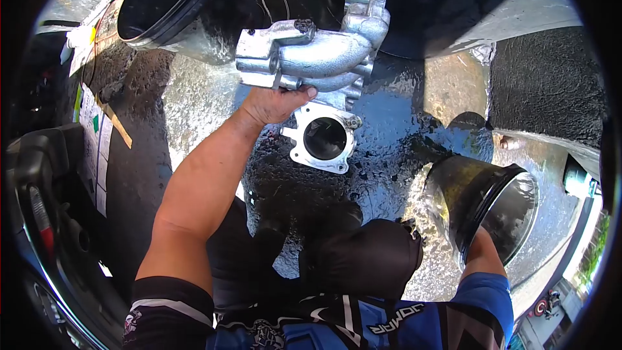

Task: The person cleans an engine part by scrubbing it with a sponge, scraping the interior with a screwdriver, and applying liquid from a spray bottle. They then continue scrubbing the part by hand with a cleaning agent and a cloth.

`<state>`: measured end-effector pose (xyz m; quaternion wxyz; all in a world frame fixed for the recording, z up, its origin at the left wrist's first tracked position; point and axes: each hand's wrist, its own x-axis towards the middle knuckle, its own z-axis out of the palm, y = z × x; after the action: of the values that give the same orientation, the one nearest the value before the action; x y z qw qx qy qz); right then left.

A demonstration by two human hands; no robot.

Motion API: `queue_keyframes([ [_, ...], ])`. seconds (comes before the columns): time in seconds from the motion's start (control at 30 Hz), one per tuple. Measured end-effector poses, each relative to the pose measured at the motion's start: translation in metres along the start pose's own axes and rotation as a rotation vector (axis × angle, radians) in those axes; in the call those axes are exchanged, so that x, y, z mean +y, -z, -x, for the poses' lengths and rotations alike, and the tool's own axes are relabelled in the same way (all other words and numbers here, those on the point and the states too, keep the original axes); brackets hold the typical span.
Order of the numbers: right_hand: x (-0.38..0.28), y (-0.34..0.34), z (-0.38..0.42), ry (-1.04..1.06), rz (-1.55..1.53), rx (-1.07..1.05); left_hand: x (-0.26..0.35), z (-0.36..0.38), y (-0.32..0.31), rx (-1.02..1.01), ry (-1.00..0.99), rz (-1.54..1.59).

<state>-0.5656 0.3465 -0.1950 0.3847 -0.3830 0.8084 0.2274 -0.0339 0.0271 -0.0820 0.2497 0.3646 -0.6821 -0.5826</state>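
My left hand [275, 105] is closed around a silvery cast-metal intake manifold [324, 54], with the thumb along its lower side. The manifold has curved runners and is held up over the wet ground. A square flange [325, 139] with a large round bore and corner holes faces me, just below that hand. At lower right, my right forearm [483, 256] reaches into the mouth of a tilted dark bucket [463, 185]. The bucket's rim hides the hand and its fingers, so what they touch does not show.
Another dark bucket [188, 10] leans at upper left. Dark, wet concrete [382, 149] lies beneath the manifold. On the left is a dark vehicle part with a red light [45, 230]. A rough black block [551, 81] stands at right. My knee [363, 256] is below.
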Motion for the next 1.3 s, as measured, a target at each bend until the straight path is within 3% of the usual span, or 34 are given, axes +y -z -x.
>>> queue_keyframes([
  [0.23, -0.005, -0.002, 0.017, 0.001, -0.28, 0.0, 0.006, -0.016, 0.001, 0.09, -0.059, 0.22],
  [0.47, 0.001, 0.038, 0.124, 0.035, -1.231, -0.066, 0.014, -0.015, -0.005, 0.158, -0.078, 0.248],
  [0.63, 0.015, 0.074, 0.219, 0.298, -1.697, 0.093, 0.014, -0.009, -0.011, 0.183, -0.07, 0.232],
  [0.73, 0.019, 0.093, 0.261, 0.594, -1.825, 0.386, 0.019, -0.008, -0.017, 0.176, -0.117, 0.203],
  [0.77, 0.015, 0.101, 0.268, 0.734, -1.813, 0.344, 0.02, -0.008, -0.019, 0.161, -0.126, 0.211],
  [0.83, -0.031, 0.123, 0.282, 0.923, -1.845, 0.254, 0.019, -0.011, -0.03, 0.202, -0.122, 0.228],
  [0.9, -0.091, 0.143, 0.281, 1.078, -1.924, -0.102, 0.024, -0.014, -0.04, 0.177, -0.134, 0.223],
  [0.93, -0.133, 0.149, 0.284, 0.994, -1.983, -0.037, 0.028, -0.014, -0.045, 0.171, -0.139, 0.219],
  [0.97, -0.175, 0.159, 0.285, 1.08, -1.942, -0.145, 0.037, -0.012, -0.051, 0.237, -0.143, 0.166],
  [1.0, -0.196, 0.162, 0.277, 1.025, -1.898, -0.139, 0.038, -0.014, -0.057, 0.256, -0.135, 0.121],
  [1.03, -0.2, 0.163, 0.273, 1.13, -1.883, -0.204, 0.037, -0.017, -0.06, 0.251, -0.127, 0.103],
  [1.1, -0.259, 0.165, 0.269, 0.978, -1.668, 0.171, 0.042, -0.019, -0.064, 0.254, -0.111, 0.022],
  [1.13, -0.272, 0.165, 0.264, 1.07, -1.744, -0.035, 0.048, -0.021, -0.067, 0.258, -0.097, -0.052],
  [1.3, -0.319, 0.151, 0.264, 0.951, -1.585, 0.25, 0.053, -0.024, -0.068, 0.224, -0.06, -0.102],
])
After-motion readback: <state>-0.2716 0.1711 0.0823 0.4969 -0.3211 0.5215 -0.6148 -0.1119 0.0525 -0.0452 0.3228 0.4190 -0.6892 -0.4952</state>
